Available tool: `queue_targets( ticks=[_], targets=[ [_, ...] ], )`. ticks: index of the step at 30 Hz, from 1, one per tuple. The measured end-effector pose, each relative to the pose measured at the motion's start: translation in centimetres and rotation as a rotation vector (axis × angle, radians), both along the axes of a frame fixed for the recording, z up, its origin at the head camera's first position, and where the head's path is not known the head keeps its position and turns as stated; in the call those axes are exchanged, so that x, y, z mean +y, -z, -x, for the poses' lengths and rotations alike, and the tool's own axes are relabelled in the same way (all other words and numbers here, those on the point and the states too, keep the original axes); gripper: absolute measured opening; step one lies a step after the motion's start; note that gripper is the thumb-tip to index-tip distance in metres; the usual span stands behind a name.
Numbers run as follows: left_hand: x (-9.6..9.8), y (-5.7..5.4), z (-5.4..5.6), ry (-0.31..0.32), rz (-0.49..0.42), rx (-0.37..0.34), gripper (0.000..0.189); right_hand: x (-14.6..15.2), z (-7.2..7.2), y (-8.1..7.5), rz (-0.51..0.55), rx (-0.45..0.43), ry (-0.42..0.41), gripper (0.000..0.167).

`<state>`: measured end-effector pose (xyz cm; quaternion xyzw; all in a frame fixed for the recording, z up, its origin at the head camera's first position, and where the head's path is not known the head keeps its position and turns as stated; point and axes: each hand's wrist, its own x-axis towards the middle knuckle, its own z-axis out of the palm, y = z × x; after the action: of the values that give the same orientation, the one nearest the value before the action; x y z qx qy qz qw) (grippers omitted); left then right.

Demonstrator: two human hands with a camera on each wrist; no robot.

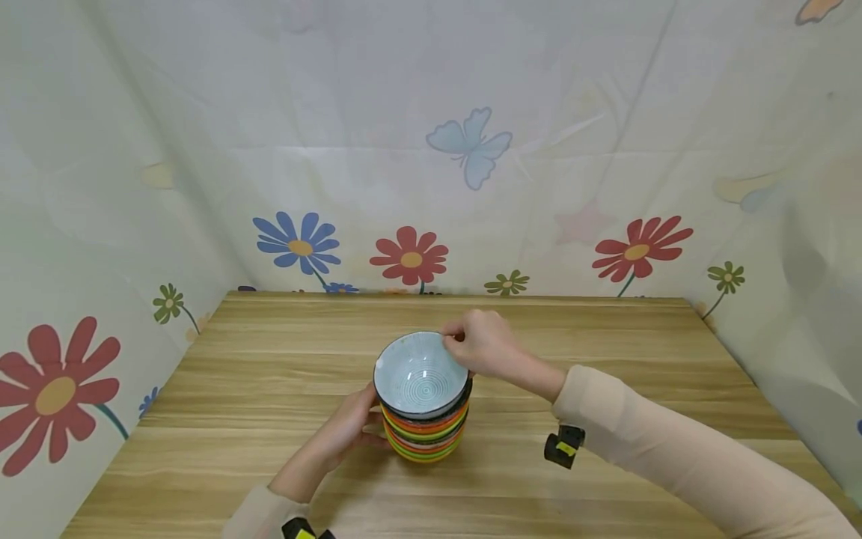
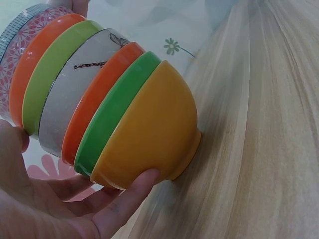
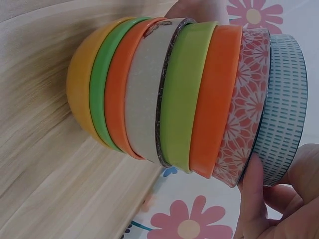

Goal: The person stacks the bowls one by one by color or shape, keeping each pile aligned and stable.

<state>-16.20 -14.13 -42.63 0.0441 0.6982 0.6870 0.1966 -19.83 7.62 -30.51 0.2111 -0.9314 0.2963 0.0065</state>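
Observation:
A tall stack of nested bowls stands on the wooden table. The top one, a pale blue bowl with a dark rim, shows dashed markings outside in the right wrist view. My right hand pinches its right rim, with a finger by the pink flower-patterned bowl directly below. Orange, lime, grey and green bowls follow downward, ending in a yellow-orange bowl. My left hand holds the stack from its left side, a fingertip against the lowest bowl and others curving behind it.
The wooden table stretches around the stack on all sides. Behind it and along both sides hangs a pale cloth printed with flowers and a butterfly. A black strap device sits at my right wrist.

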Motion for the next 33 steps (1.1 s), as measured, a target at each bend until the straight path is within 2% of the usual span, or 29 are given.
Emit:
queue_targets(
  ticks=[7,16,21,33],
  targets=[
    [0.0,0.0,0.1,0.001,-0.005,0.000,0.076,0.0,0.0,0.1,-0.009,0.012,0.009,0.022],
    [-0.1,0.2,0.1,0.009,-0.009,0.000,0.075,0.2,0.1,0.4,-0.032,0.103,-0.003,0.021],
    [0.1,0.1,0.0,-0.014,-0.025,-0.005,0.077,0.2,0.1,0.5,-0.023,0.100,0.001,0.020],
    [0.1,-0.1,-0.1,-0.011,0.002,-0.003,0.080,0.4,0.3,1.2,-0.007,0.141,-0.022,0.020]
  ],
)
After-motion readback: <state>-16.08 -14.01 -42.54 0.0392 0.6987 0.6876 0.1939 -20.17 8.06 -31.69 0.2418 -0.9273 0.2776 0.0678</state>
